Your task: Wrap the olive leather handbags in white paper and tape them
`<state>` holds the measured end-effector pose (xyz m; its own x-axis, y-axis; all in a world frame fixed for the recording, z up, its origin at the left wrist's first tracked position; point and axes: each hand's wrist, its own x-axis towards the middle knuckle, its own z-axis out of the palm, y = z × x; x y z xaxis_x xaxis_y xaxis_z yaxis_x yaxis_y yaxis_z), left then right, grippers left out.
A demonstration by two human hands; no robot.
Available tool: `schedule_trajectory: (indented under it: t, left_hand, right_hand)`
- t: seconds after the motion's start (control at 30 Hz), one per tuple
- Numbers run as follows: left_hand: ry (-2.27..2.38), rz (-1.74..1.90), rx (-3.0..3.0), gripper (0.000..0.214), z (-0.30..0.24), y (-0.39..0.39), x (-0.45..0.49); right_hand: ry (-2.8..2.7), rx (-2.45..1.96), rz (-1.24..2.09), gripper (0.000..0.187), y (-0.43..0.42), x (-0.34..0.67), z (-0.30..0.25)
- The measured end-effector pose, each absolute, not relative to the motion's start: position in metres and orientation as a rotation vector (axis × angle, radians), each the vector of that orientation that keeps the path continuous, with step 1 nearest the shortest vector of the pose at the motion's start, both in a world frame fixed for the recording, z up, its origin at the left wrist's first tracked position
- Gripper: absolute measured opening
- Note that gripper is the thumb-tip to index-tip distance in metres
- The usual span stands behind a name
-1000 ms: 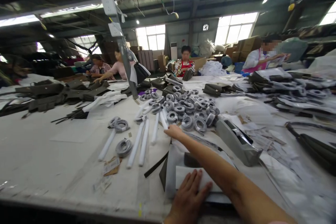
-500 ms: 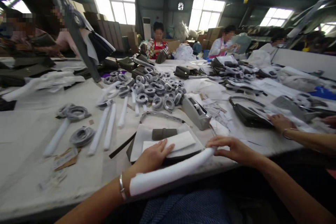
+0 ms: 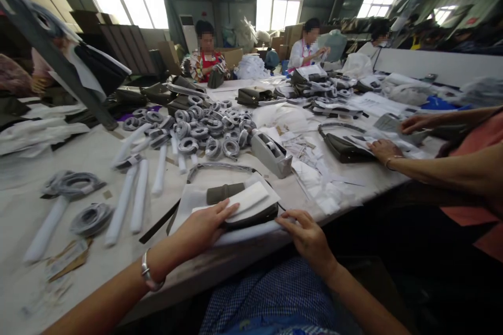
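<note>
A dark grey handbag (image 3: 271, 213) lies at the table's front edge, a white folded sheet (image 3: 253, 198) over its flap. Its wrapped strap (image 3: 226, 166) arches behind. My left hand (image 3: 210, 222) rests flat on the sheet and the bag, fingers stretched out. Along the bag's near side lies a white padded roll (image 3: 249, 234), partly hidden under my left forearm. My right hand (image 3: 304, 230) pinches the right end of this roll between thumb and fingers, by the bag's lower right corner.
A grey tape dispenser (image 3: 271, 154) stands behind the bag. Several wrapped strap coils (image 3: 198, 131) are heaped mid-table. White rolls (image 3: 139, 196) lie to the left. At right, a co-worker's hands (image 3: 383, 152) are on another bag (image 3: 341, 146). A slanted metal post (image 3: 74, 73) rises at left.
The view has turned right and things appear shifted left. The white roll has come in against the bag's near side, my right hand still on its end. My left hand stays on the sheet.
</note>
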<state>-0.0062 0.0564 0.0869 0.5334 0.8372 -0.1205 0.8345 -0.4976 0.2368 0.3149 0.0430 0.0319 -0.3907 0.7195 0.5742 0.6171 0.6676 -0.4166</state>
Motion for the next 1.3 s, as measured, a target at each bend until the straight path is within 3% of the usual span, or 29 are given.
schedule_trajectory:
  t: [0.17,0.33,0.53,0.63,0.77,0.9,1.03,1.17,1.3]
  left_hand:
    - [1.453,0.098,2.507,0.060,0.087,0.046,-0.002]
    - [1.495,0.158,2.587,0.079,0.071,0.039,0.000]
    - [1.562,0.335,2.819,0.067,0.038,0.034,0.003]
    - [1.610,0.384,2.869,0.067,0.030,0.029,0.006]
    - [1.657,0.435,2.883,0.065,0.024,0.026,0.007]
    - [1.697,0.453,2.875,0.063,0.023,0.025,0.011]
    - [1.759,0.285,2.808,0.055,0.036,0.025,0.034]
    - [1.805,0.155,2.771,0.045,0.046,0.030,0.061]
    - [1.853,0.201,2.825,0.054,0.036,0.029,0.066]
  right_hand:
    - [-1.977,-1.109,0.118,0.028,0.043,0.287,0.027]
    - [-1.954,-1.166,0.110,0.024,0.050,0.284,0.014]
    - [-2.065,-1.057,-0.023,0.026,0.044,0.295,0.034]
    - [-2.175,-0.966,-0.158,0.035,0.049,0.292,0.061]
    - [-2.574,-0.826,-0.150,0.067,0.076,0.279,0.067]
    - [-2.645,-0.743,-0.084,0.051,0.096,0.275,0.031]
    - [-2.537,-0.791,-0.052,0.051,0.093,0.276,0.003]
    - [-2.485,-0.790,-0.037,0.051,0.089,0.275,0.002]
    - [-2.457,-0.775,0.030,0.049,0.086,0.277,0.011]
